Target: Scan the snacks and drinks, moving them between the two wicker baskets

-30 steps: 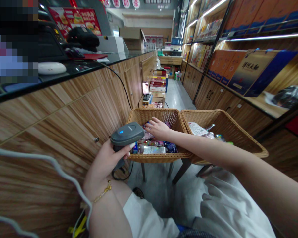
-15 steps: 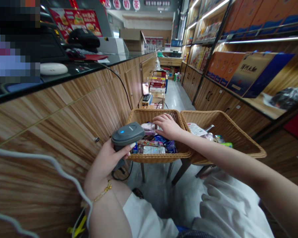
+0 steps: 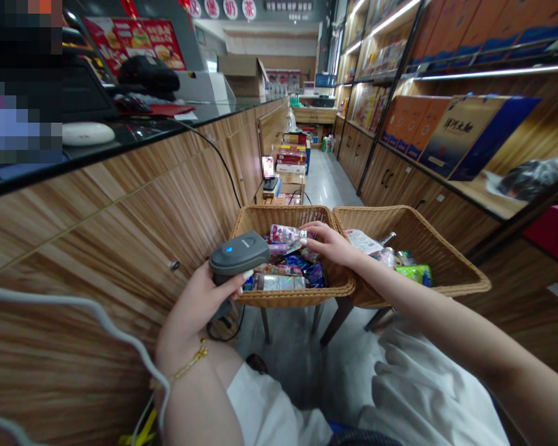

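Observation:
My left hand [image 3: 216, 286] is wrapped round the handle of a dark grey barcode scanner [image 3: 239, 253] with a blue light on top. The scanner is over the near left corner of the left wicker basket [image 3: 288, 298]. Inside that basket, my right hand [image 3: 328, 243] pinches the capped end of a small clear bottle [image 3: 284, 234] with pink and purple spots. The bottle lies on its side above mixed packets. Below it are a purple item [image 3: 278, 249], dark blue wrappers [image 3: 314, 274] and a silvery pack [image 3: 281, 283].
A second wicker basket [image 3: 460, 272] adjoins on the right, holding a white packet [image 3: 361, 241], a green packet [image 3: 413, 274] and other goods. A wooden counter [image 3: 167, 204] runs along the left. Shelves with boxes [image 3: 413, 127] line the right. A white cable [image 3: 97, 310] hangs at lower left.
My right hand has drawn back a little to the right and its fingers have closed at the bottle's cap. More of the bottle shows. The scanner stays about where it was.

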Action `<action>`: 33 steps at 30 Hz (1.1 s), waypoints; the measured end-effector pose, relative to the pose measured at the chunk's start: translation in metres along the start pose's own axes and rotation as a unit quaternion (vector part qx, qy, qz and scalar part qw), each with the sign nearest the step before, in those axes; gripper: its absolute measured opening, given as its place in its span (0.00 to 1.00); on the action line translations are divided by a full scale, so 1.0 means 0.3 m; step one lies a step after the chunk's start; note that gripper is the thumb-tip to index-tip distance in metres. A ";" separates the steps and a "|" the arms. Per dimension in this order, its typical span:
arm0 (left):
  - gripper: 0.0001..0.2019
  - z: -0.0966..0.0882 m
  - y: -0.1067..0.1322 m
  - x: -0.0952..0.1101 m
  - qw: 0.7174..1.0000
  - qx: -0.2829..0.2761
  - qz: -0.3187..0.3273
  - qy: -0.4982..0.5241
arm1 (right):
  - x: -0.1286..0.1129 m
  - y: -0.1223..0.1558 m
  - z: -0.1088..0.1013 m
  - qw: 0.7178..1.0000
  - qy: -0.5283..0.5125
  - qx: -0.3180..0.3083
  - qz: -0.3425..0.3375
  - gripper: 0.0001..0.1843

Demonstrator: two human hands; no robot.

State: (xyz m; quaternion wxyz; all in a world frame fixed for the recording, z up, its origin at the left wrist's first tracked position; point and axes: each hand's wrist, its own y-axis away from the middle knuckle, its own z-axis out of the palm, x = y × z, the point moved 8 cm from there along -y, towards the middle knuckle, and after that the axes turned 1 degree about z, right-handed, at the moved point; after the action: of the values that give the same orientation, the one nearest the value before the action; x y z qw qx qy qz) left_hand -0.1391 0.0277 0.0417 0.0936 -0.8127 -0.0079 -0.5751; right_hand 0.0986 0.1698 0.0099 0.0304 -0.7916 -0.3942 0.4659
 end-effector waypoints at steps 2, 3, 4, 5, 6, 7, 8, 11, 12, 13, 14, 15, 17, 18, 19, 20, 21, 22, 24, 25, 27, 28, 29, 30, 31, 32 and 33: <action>0.16 0.002 -0.003 -0.002 1.000 -0.003 -0.001 -0.006 | -0.005 -0.002 -0.001 1.000 -0.011 0.002 0.008 0.26; 0.16 0.002 -0.004 -0.001 1.000 -0.003 0.000 -0.011 | -0.004 -0.003 0.000 1.000 -0.023 0.000 0.019 0.26; 0.16 0.003 -0.005 0.001 1.000 -0.003 0.002 -0.015 | 0.000 -0.004 -0.001 0.999 -0.041 0.002 0.036 0.26; 0.15 0.004 -0.005 0.003 1.000 -0.003 0.004 -0.017 | 0.007 -0.004 -0.002 0.996 -0.065 0.007 0.060 0.27; 0.15 0.006 -0.004 0.007 1.000 -0.004 0.005 -0.015 | 0.018 -0.003 -0.005 0.992 -0.093 0.017 0.089 0.28; 0.15 0.009 -0.003 0.010 1.000 -0.005 0.006 -0.010 | 0.032 0.000 -0.009 0.985 -0.122 0.031 0.122 0.29; 0.15 0.013 -0.002 0.014 1.000 -0.007 0.006 -0.002 | 0.046 0.004 -0.012 0.975 -0.151 0.046 0.153 0.29; 0.15 0.022 0.001 0.023 1.000 -0.010 0.003 0.016 | 0.080 0.014 -0.006 0.946 -0.227 0.073 0.220 0.27; 0.15 0.024 0.002 0.024 1.000 -0.010 0.002 0.020 | 0.089 0.015 -0.002 0.938 -0.245 0.077 0.233 0.27; 0.15 0.026 0.003 0.023 1.000 -0.011 0.000 0.022 | 0.097 0.016 0.000 0.932 -0.257 0.082 0.243 0.27; 0.15 0.028 0.004 0.021 1.000 -0.012 -0.002 0.024 | 0.102 0.016 0.000 0.928 -0.264 0.088 0.249 0.27; 0.15 0.029 0.004 0.018 1.000 -0.013 -0.004 0.025 | 0.107 0.017 -0.001 0.925 -0.267 0.093 0.254 0.27; 0.15 0.031 0.006 0.010 1.000 -0.016 -0.009 0.025 | 0.109 0.017 -0.005 0.923 -0.270 0.099 0.256 0.28; 0.16 0.031 0.006 0.008 1.000 -0.015 -0.010 0.024 | 0.108 0.018 -0.006 0.922 -0.273 0.100 0.257 0.28; 0.16 0.031 0.007 0.007 1.000 -0.016 -0.010 0.023 | 0.106 0.019 -0.008 0.920 -0.276 0.100 0.259 0.29; 0.16 0.032 0.007 0.007 1.000 -0.017 -0.008 0.021 | 0.105 0.020 -0.009 0.918 -0.280 0.100 0.262 0.29; 0.16 0.033 0.007 0.009 1.000 -0.019 -0.007 0.019 | 0.104 0.021 -0.010 0.916 -0.284 0.101 0.265 0.30; 0.16 0.034 0.007 0.012 1.000 -0.021 -0.007 0.016 | 0.104 0.021 -0.010 0.914 -0.288 0.102 0.268 0.30; 0.16 0.037 0.006 0.016 1.000 -0.027 -0.007 0.010 | 0.108 0.021 -0.009 0.906 -0.301 0.112 0.276 0.29; 0.17 0.038 0.005 0.017 1.000 -0.028 -0.007 0.009 | 0.111 0.021 -0.008 0.901 -0.309 0.119 0.280 0.28; 0.17 0.037 0.004 0.021 1.000 -0.026 -0.004 0.009 | 0.119 0.019 -0.004 0.894 -0.320 0.128 0.286 0.26; 0.17 0.037 0.004 0.021 1.000 -0.026 -0.002 0.007 | 0.122 0.019 -0.003 0.893 -0.323 0.130 0.286 0.25; 0.17 0.036 0.003 0.020 1.000 -0.025 -0.002 0.005 | 0.123 0.018 -0.001 0.894 -0.322 0.128 0.285 0.25; 0.16 0.036 0.003 0.019 1.000 -0.024 -0.002 0.003 | 0.123 0.017 -0.001 0.896 -0.321 0.123 0.282 0.26; 0.16 0.036 0.003 0.017 1.000 -0.024 -0.001 0.000 | 0.122 0.017 -0.002 0.899 -0.319 0.118 0.277 0.27; 0.15 0.035 0.003 0.016 1.000 -0.025 0.000 -0.004 | 0.121 0.018 -0.004 0.902 -0.317 0.114 0.271 0.27; 0.15 0.035 0.003 0.015 1.000 -0.024 0.002 -0.007 | 0.118 0.019 -0.006 0.905 -0.315 0.110 0.265 0.28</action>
State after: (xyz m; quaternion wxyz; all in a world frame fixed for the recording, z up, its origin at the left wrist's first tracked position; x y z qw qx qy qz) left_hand -0.1278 0.0281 0.0425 0.0748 -0.8186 0.0069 -0.5694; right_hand 0.1125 0.1897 -0.0166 -0.1324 -0.6707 -0.1054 0.7222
